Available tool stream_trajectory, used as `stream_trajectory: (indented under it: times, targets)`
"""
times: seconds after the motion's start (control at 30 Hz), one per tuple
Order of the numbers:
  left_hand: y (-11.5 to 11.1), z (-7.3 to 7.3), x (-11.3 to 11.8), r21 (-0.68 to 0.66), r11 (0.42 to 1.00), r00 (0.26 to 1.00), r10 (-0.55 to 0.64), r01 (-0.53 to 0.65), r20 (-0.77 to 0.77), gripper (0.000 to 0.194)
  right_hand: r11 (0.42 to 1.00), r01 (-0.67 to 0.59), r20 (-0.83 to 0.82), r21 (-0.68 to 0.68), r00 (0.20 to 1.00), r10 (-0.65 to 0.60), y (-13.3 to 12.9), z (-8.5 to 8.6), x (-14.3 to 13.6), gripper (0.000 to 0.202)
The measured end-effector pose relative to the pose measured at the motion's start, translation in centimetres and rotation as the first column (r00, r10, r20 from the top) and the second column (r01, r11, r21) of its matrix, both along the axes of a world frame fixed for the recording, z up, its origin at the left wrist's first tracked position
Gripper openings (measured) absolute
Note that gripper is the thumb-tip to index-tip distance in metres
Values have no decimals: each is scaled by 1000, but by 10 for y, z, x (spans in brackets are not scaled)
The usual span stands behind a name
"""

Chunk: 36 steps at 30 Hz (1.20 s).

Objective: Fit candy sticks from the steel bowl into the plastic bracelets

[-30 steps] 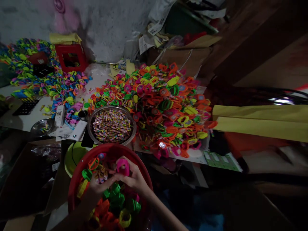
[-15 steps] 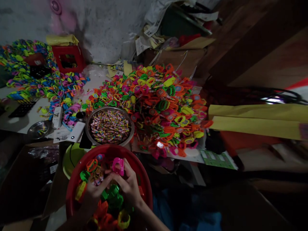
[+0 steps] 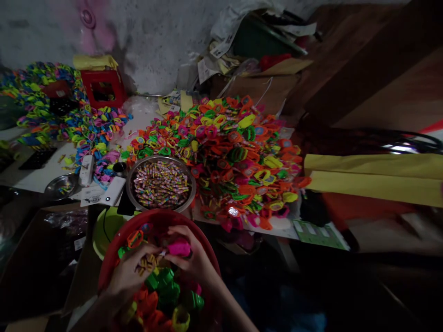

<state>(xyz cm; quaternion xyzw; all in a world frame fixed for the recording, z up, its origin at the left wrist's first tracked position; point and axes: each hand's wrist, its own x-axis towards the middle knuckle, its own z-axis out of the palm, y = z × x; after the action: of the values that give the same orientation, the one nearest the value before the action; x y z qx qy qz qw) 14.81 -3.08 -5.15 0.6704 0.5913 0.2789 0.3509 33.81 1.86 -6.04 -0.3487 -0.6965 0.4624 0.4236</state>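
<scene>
Both hands are over a red basin [image 3: 104, 272] holding green, orange and yellow plastic pieces [image 3: 168, 286]. My right hand [image 3: 194, 258] is closed on a pink plastic piece [image 3: 180, 247], pinched between thumb and fingers. My left hand [image 3: 129, 269] is closed round several small wrapped candies [image 3: 147, 264], and its fingertips meet the left end of the pink piece. Behind the basin stands a round metal bowl [image 3: 128, 189] full of similar wrapped candies [image 3: 161, 184]. To its right rises a large heap of colourful plastic pieces with candies [image 3: 242, 157].
A lime-green basin [image 3: 100, 235] and a cardboard box [image 3: 78, 272] stand at left. On the table are a power strip [image 3: 86, 169], a small metal bowl [image 3: 50, 189] and a red stool [image 3: 121, 87]. Yellow card [image 3: 374, 177] lies at right.
The pink piece has turned in my right hand and now lies sideways, its end meeting my left fingertips. My left hand's candies show more clearly. The whole view has shifted slightly.
</scene>
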Motion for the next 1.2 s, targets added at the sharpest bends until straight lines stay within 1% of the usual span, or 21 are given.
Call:
stream_trajectory:
  times: [0.03, 0.07, 0.13, 0.2, 0.27, 0.33, 0.43, 0.47, 0.53, 0.6, 0.67, 0.7, 0.77, 0.9, 1.0, 1.1, 1.17, 1.2]
  targets:
    - [1, 5, -5, -1, 997, 996, -80, 80, -26, 29, 992, -20, 114, 122, 993, 6, 3, 1, 5, 40]
    - [2, 9, -9, 2, 990, 988, -144, 144, -64, 36, 968, -67, 238, 242, 971, 8, 5, 4, 10, 35]
    - [1, 13, -14, -3, 975, 960, -222, 224, -170, 49, 883, -189, 451, 430, 892, -29, 6, 9, 17, 22]
    - [0, 13, -15, -27, 963, 926, -264, 267, -269, 55, 799, -265, 564, 540, 818, -110, 4, 14, 20, 21]
    - [-1, 12, -13, -52, 951, 897, -305, 305, -320, 55, 747, -310, 617, 588, 769, -168, -1, 17, 19, 27]
    - [-1, 10, -10, -35, 944, 889, -322, 329, -326, 52, 725, -356, 652, 590, 739, -168, -5, 18, 15, 28]
    - [0, 10, -6, 36, 952, 916, -282, 304, -287, 47, 727, -366, 666, 582, 727, -168, -9, 16, 10, 22]
    - [1, 10, -5, 41, 956, 924, -269, 291, -270, 44, 725, -353, 658, 591, 731, -180, -9, 16, 9, 23]
    - [1, 9, -4, 8, 960, 932, -269, 279, -241, 42, 722, -344, 655, 601, 730, -197, -9, 16, 10, 27]
    - [1, 5, -5, -29, 957, 933, -289, 289, -216, 45, 736, -356, 679, 576, 710, -188, -9, 16, 11, 25]
    - [-1, -1, -6, -21, 955, 935, -295, 297, -196, 53, 758, -372, 712, 536, 682, -169, -8, 16, 13, 15]
    - [-2, -4, -7, -3, 956, 939, -287, 292, -188, 55, 757, -378, 717, 533, 677, -167, -8, 15, 14, 11]
    - [-5, -7, -7, 33, 958, 946, -275, 284, -173, 56, 732, -382, 705, 564, 685, -185, -8, 14, 15, 9]
    - [-8, -7, -4, 75, 953, 951, -281, 292, -132, 51, 670, -389, 676, 633, 699, -233, -12, 10, 17, 8]
    - [-8, -8, -4, 102, 954, 955, -267, 280, -127, 49, 642, -400, 674, 654, 694, -254, -15, 10, 19, 10]
    - [-6, -8, -3, 118, 958, 962, -252, 263, -105, 44, 633, -419, 682, 651, 688, -247, -15, 14, 19, 10]
    - [-4, -5, 0, 75, 965, 966, -247, 253, -78, 39, 639, -427, 694, 640, 679, -241, -14, 14, 16, 8]
    - [-3, -4, 1, 33, 971, 970, -234, 236, -65, 37, 659, -427, 711, 619, 662, -238, -14, 13, 14, 6]
